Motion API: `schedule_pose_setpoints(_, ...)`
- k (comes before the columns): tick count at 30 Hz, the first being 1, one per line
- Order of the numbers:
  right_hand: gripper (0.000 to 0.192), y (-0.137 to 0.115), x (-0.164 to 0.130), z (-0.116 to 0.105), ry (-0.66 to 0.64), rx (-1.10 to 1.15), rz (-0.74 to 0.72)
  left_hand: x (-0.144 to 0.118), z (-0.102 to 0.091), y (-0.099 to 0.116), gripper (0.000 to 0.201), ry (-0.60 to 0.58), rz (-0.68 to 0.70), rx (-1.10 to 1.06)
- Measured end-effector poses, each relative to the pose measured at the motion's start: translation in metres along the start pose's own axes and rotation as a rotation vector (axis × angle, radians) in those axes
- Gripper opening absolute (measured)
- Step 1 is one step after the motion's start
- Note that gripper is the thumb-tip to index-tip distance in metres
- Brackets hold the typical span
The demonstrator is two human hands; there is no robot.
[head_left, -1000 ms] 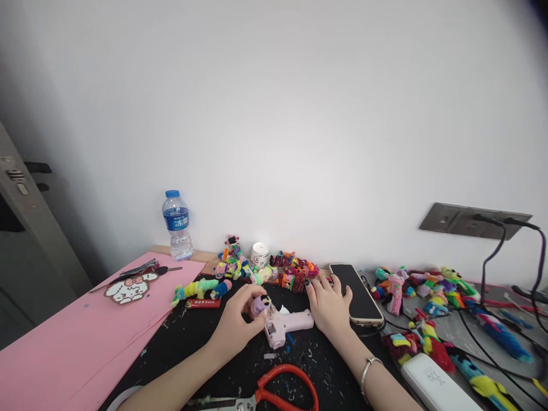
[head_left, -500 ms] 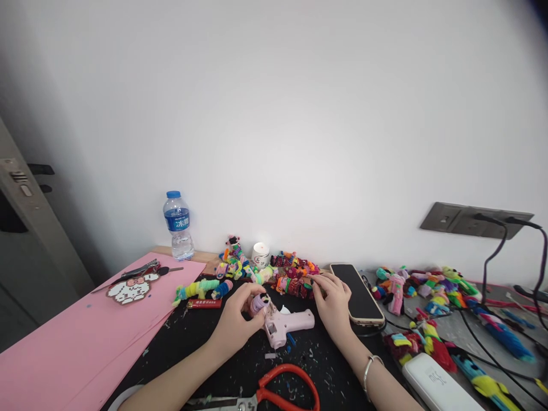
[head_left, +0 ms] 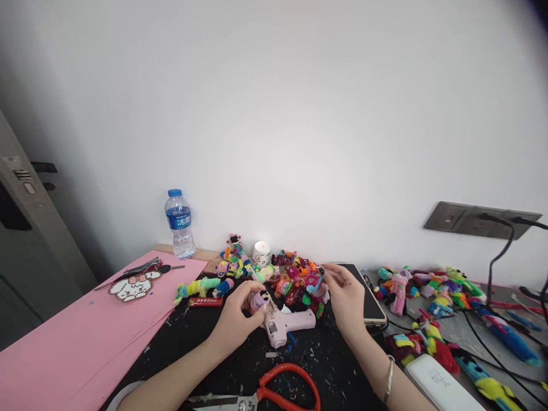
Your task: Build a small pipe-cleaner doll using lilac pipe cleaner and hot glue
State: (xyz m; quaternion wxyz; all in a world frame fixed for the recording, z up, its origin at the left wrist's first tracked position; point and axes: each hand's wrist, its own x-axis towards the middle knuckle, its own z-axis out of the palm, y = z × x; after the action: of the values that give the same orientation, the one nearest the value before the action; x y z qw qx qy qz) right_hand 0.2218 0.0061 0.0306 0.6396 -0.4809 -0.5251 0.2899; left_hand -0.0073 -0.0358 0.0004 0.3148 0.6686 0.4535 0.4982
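My left hand is closed around a small purple fuzzy pipe-cleaner coil with a dark tip, next to the nozzle end of a pale pink glue gun. The glue gun lies on its side on the black mat. My right hand, a bangle on its wrist, pinches a pink and light-blue pipe-cleaner figure between thumb and fingers. Behind that figure lies a pile of red and orange pipe-cleaner pieces. Orange-handled scissors rest at the near edge, partly out of view.
A phone sits behind my right hand. Several pipe-cleaner figures and a white power bank lie at the right among black cables. At the left are pink sheets and a water bottle. A white cup stands at the back.
My right hand has picked up a pink and light-blue figure near the pile and shifted slightly right with it. My left hand stays at the purple coil beside the glue gun.
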Motion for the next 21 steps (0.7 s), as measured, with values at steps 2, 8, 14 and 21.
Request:
schedule_pose_setpoints(2,0.021,0.0,0.004,-0.002,0.031,0.104,0.056,0.0,0.0,0.0,0.027,0.003,-0.005,-0.005)
schedule_pose_setpoints(8,0.022,0.003,0.004,-0.002,0.037,0.153,0.081,0.001,-0.001,0.002,0.025,0.003,-0.019,0.0)
schedule_pose_setpoints(14,0.02,0.002,-0.005,0.006,-0.124,0.068,0.038,0.001,-0.001,0.002,0.025,0.0,-0.025,-0.001)
schedule_pose_setpoints(21,0.024,0.001,-0.011,0.008,-0.276,-0.22,-0.157,0.001,-0.002,0.003,0.027,0.005,-0.023,-0.01)
